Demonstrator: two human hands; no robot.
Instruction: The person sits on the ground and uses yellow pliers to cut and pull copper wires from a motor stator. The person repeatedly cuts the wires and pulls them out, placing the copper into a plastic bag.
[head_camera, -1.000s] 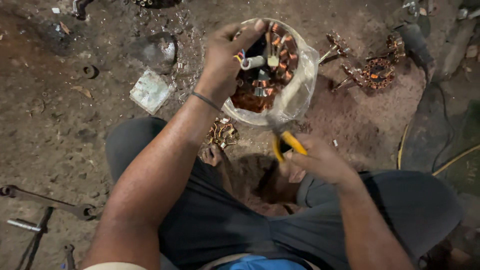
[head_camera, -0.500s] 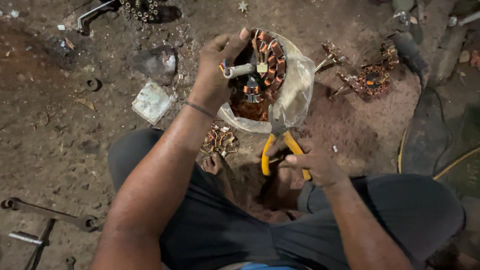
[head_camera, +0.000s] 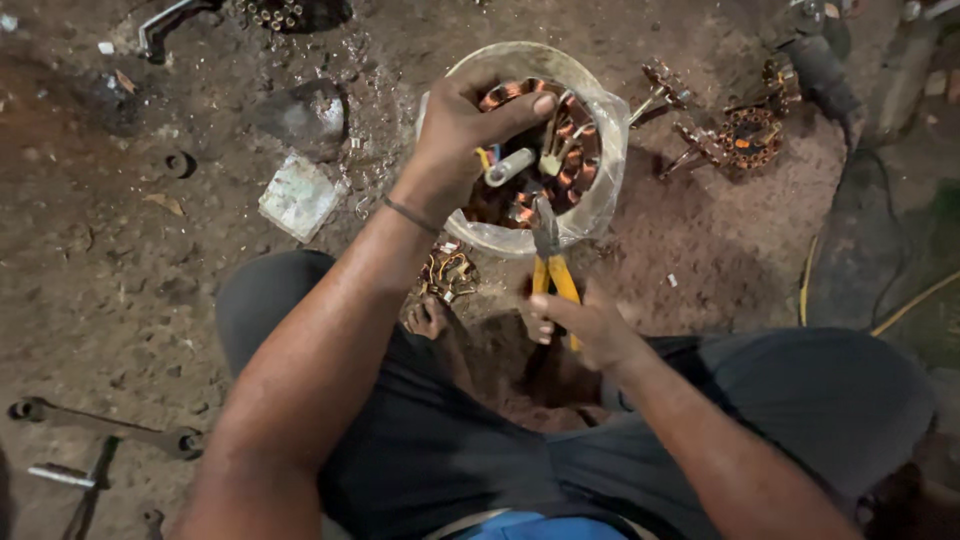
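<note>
Your left hand (head_camera: 455, 140) grips the copper-wound stator (head_camera: 530, 150), your right hand (head_camera: 585, 325) holds yellow-handled pliers (head_camera: 550, 265) nosed into the windings, so most copper looks still in place.

1 flattened package (head_camera: 298, 197): pale whitish-green, roughly square, crumpled, lying on the dirt floor left of the wound coil assembly, just below a grey stone. 1 clear plastic bag (head_camera: 598, 170): thin and translucent, wrapped around the outside of the round coil assembly, bunched along its right and lower edge. No labels, signs or screens visible.
</note>
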